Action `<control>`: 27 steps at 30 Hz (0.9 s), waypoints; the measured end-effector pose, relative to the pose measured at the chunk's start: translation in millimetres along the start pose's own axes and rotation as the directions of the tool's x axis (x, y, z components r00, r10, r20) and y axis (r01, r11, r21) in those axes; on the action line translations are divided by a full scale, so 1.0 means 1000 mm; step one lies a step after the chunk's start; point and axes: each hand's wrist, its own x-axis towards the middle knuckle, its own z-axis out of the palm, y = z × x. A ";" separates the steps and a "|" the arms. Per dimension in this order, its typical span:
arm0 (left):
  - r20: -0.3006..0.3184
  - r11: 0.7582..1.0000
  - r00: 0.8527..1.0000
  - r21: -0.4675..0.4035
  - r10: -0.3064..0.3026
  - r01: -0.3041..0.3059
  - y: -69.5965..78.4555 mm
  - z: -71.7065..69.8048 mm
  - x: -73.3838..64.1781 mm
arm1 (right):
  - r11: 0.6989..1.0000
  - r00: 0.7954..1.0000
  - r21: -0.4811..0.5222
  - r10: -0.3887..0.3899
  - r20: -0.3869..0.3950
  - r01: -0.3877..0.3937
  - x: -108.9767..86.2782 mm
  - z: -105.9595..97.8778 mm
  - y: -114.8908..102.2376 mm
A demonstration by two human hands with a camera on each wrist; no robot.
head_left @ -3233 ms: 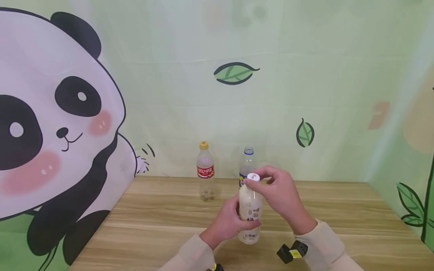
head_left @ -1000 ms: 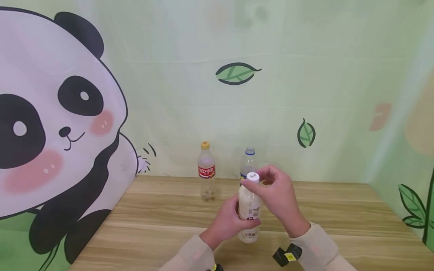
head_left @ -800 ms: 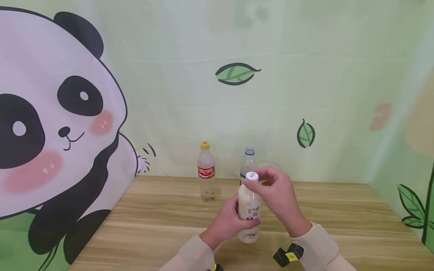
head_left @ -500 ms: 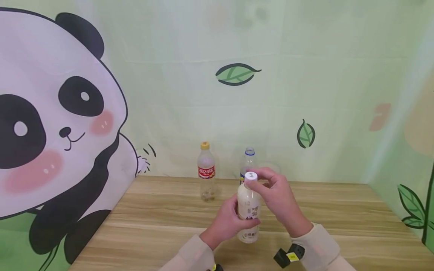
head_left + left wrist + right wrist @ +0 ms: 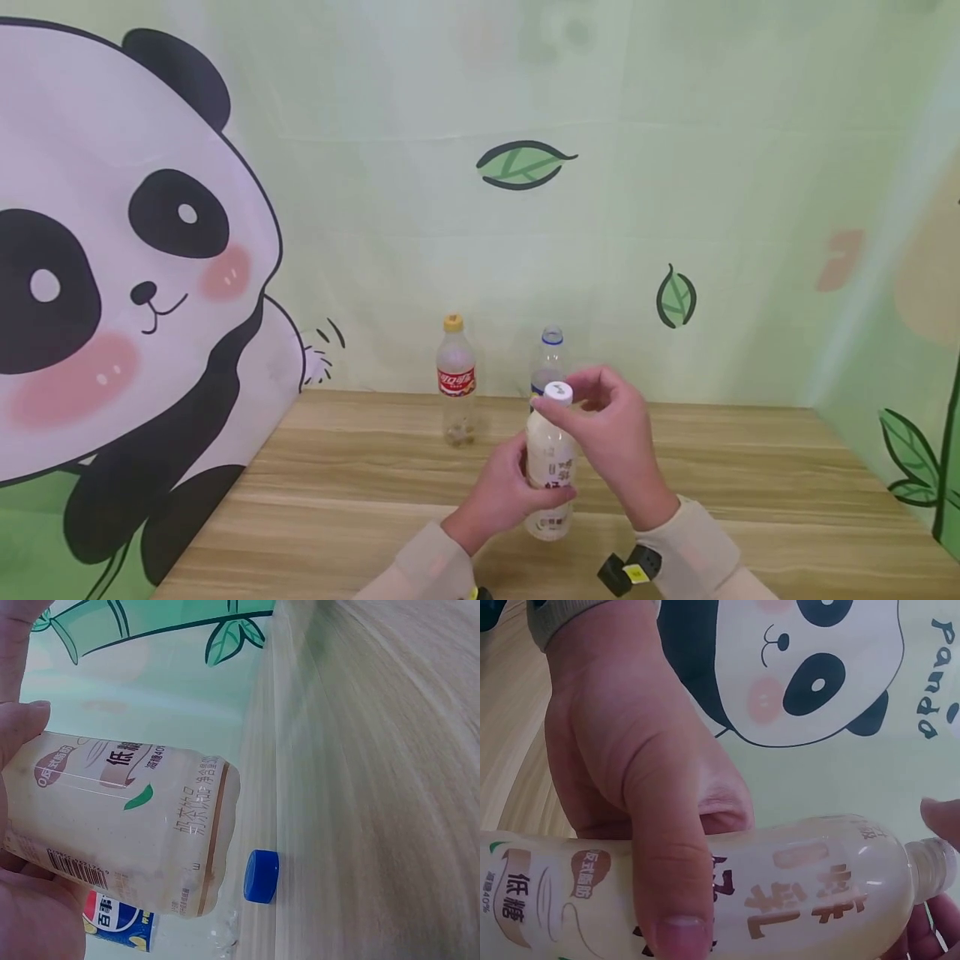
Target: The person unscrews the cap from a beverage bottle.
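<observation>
White-capped bottle (image 5: 550,446), gripped by left fingers (image 5: 552,498), cap (image 5: 558,392) pinched by right fingers (image 5: 558,413), partly blocks a clear bottle (image 5: 551,362).

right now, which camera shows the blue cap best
The left wrist view: it shows the blue cap whole and unobstructed on the tabletop. Neither the head view nor the right wrist view shows it.

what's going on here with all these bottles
A person's left hand grips a milky-looking bottle round its body, while the right hand has thumb and fingers at its white cap. The cap is at the top of the bottle; how loose it is can't be told. Farther back on the table stand a yellow-capped bottle and an uncapped bottle. A blue cap is on the table too.
</observation>
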 end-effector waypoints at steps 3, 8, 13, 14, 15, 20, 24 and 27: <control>-0.002 1.000 1.000 0.001 -0.012 0.012 0.001 0.000 0.000 | 1.000 0.999 -0.003 -0.008 -0.031 0.008 -0.001 0.000 -0.003; -0.004 1.000 1.000 -0.007 -0.025 0.025 0.003 0.000 0.000 | 1.000 1.000 0.017 -0.019 -0.008 0.019 -0.001 -0.001 -0.004; -0.003 1.000 1.000 -0.005 -0.030 0.030 0.004 0.000 0.000 | 0.996 0.998 0.084 -0.021 0.065 0.015 0.001 -0.003 0.000; -0.002 0.999 1.000 -0.005 -0.031 0.031 0.004 0.000 0.000 | 0.995 0.996 0.101 -0.020 0.083 0.012 0.001 -0.003 0.000; -0.001 0.999 0.999 -0.006 -0.034 0.034 0.004 0.000 0.000 | 0.993 0.995 0.117 -0.019 0.099 0.008 0.001 -0.003 0.001; 0.005 0.999 0.999 -0.014 -0.034 0.034 0.004 -0.001 0.000 | 0.986 0.985 0.165 -0.028 0.173 -0.001 0.002 -0.002 0.004; 0.003 0.999 0.999 -0.014 -0.034 0.034 0.003 -0.001 0.000 | 0.994 0.981 0.104 -0.045 0.187 0.026 0.003 0.000 0.005; -0.003 0.999 0.999 0.000 -0.034 0.034 0.002 -0.001 0.000 | 0.998 0.988 0.025 -0.062 0.141 0.059 0.003 0.002 0.004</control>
